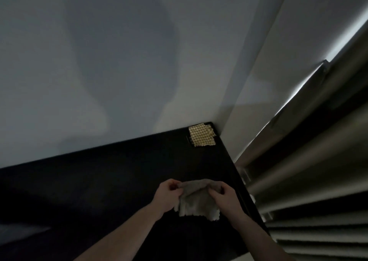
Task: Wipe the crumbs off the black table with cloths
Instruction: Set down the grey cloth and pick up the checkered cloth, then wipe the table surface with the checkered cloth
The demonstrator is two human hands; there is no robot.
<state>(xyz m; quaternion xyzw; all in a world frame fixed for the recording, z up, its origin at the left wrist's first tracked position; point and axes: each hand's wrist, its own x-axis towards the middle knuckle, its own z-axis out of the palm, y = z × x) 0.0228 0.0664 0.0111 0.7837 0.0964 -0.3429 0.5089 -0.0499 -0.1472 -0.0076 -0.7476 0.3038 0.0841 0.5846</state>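
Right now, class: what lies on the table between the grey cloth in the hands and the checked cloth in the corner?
Head view: only bare black table separates the grey cloth from the checked cloth.

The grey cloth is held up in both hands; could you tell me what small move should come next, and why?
Probably lower the grey cloth flat onto the black table: the left hand and right hand pinch its top edge, so it hangs unable to wipe.
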